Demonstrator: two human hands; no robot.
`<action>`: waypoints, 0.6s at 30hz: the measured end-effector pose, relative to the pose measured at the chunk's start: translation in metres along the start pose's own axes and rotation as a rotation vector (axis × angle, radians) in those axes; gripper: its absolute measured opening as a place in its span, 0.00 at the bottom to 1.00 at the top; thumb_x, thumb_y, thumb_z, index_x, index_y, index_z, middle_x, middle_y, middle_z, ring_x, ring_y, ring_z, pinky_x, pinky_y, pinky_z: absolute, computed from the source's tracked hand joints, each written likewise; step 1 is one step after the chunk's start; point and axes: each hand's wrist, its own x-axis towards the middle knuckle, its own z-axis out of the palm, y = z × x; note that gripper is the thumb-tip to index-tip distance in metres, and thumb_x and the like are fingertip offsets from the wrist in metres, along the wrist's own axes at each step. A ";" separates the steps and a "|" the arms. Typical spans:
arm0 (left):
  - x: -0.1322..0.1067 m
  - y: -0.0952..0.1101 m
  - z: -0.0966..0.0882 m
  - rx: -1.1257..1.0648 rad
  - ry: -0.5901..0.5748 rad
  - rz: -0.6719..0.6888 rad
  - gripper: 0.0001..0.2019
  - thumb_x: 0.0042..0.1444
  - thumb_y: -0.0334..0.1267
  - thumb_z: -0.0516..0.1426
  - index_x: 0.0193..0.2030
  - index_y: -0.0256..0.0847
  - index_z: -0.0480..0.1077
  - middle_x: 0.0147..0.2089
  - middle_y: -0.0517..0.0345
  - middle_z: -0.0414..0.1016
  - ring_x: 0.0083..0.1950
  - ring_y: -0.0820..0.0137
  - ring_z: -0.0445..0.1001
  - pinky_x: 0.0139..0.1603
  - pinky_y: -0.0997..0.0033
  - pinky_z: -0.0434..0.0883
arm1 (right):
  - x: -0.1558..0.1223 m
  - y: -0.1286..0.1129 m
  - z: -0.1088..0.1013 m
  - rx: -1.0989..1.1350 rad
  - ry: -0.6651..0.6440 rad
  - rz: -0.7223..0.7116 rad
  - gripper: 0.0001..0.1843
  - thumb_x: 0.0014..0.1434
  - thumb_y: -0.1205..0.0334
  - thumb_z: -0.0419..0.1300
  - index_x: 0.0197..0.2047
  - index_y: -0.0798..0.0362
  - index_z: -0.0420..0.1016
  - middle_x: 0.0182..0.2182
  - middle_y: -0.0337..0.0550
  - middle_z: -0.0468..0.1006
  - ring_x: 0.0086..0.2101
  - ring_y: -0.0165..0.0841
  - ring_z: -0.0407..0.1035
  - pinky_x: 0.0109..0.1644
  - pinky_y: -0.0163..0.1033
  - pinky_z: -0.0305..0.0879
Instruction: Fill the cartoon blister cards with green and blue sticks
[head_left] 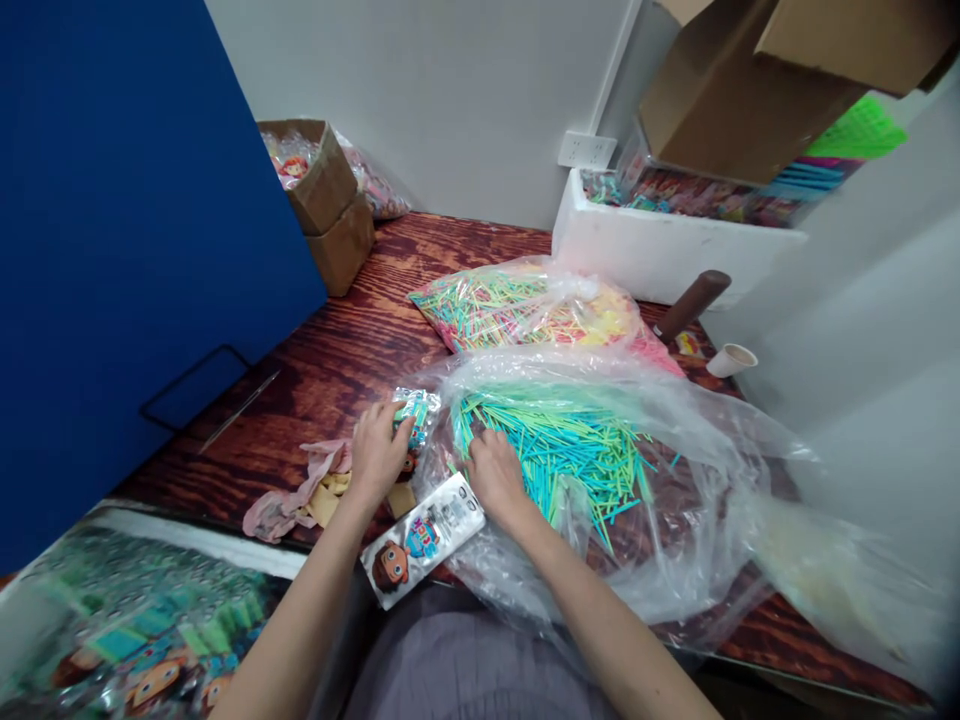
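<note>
My left hand (381, 448) is closed at the edge of a small printed plastic packet (420, 408), thumb and fingers pinching it; green and blue show through its clear part. My right hand (495, 474) is curled at the near left side of a heap of thin green and blue sticks (577, 455). What its fingertips hold is hidden. The sticks lie in a large open clear plastic bag (705, 520). Below and between my hands lies a flat printed packet (424, 540) with a cartoon face, close to my right wrist.
Behind is a second clear bag (517, 305) of multicoloured sticks. A foam box (667, 250), brown cylinder (694, 303) and paper cup (731, 360) stand right. Crumpled pink material (289, 500) lies left. Cardboard boxes (341, 245) stand beside a blue panel (150, 220). Filled packets (157, 650) sit lower left.
</note>
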 end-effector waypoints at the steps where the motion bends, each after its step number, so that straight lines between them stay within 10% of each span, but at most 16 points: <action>1: -0.004 0.000 -0.004 -0.024 -0.001 0.001 0.16 0.63 0.44 0.50 0.49 0.40 0.73 0.49 0.47 0.75 0.52 0.55 0.71 0.54 0.57 0.66 | -0.001 0.003 0.001 0.006 -0.005 0.008 0.08 0.64 0.64 0.56 0.40 0.56 0.76 0.44 0.52 0.75 0.47 0.41 0.66 0.48 0.40 0.60; 8: -0.032 0.008 -0.021 -0.228 0.012 -0.018 0.15 0.63 0.45 0.51 0.47 0.40 0.74 0.49 0.50 0.75 0.52 0.59 0.72 0.54 0.60 0.67 | -0.013 0.028 -0.002 -0.079 0.021 0.334 0.13 0.68 0.62 0.50 0.45 0.57 0.74 0.41 0.54 0.79 0.41 0.38 0.74 0.43 0.38 0.63; 18: -0.054 0.015 -0.021 -0.377 -0.104 -0.026 0.14 0.63 0.43 0.52 0.49 0.41 0.74 0.50 0.51 0.75 0.51 0.62 0.73 0.54 0.62 0.67 | 0.018 0.010 -0.002 -0.184 -0.077 0.357 0.14 0.61 0.73 0.52 0.45 0.64 0.76 0.42 0.65 0.78 0.42 0.45 0.77 0.41 0.41 0.69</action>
